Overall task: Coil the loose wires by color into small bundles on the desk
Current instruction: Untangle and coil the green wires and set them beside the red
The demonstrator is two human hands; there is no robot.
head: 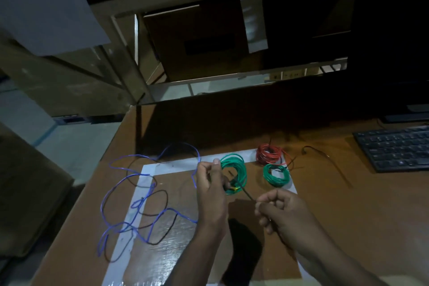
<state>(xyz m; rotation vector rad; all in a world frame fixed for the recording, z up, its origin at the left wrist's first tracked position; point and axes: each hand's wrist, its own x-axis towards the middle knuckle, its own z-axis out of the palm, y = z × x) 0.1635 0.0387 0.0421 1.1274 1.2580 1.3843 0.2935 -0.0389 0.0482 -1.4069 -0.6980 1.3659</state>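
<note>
Head view: wires lie spread over a brown desk (325, 204) marked with a rectangle of pale tape (144, 183). The left hand (212, 189) is raised near the middle of the desk, its fingers (204, 166) curled and the thumb pressed up against them, holding a green coil (234, 173) upright by its near edge. A small yellow bit shows at the bottom of that coil, just by the hand; what it is cannot be told. The right hand (282, 210) sits lower and to the right, well apart from the coil, its fingers folded in and pinching the end of a thin dark tie (246, 193) that runs in a straight slanted line from the coil's lower edge to the fingertips.

A second green coil (276, 175), smaller, lies flat on the desk to the right of the held one, close to the far right corner of the tape. Just behind it, touching or nearly so, lies a red coil (270, 154). Thin dark strands trail from these two toward the right.

On the left half of the desk a loose blue wire (130, 195) sprawls in wide loops, tangled with a loose black wire (162, 206); one end of the blue wire arcs up toward the left hand.

A dark keyboard (397, 148) lies at the far right edge of the desk. Behind the desk stand metal shelves (130, 69) holding a cardboard box (197, 39).
</note>
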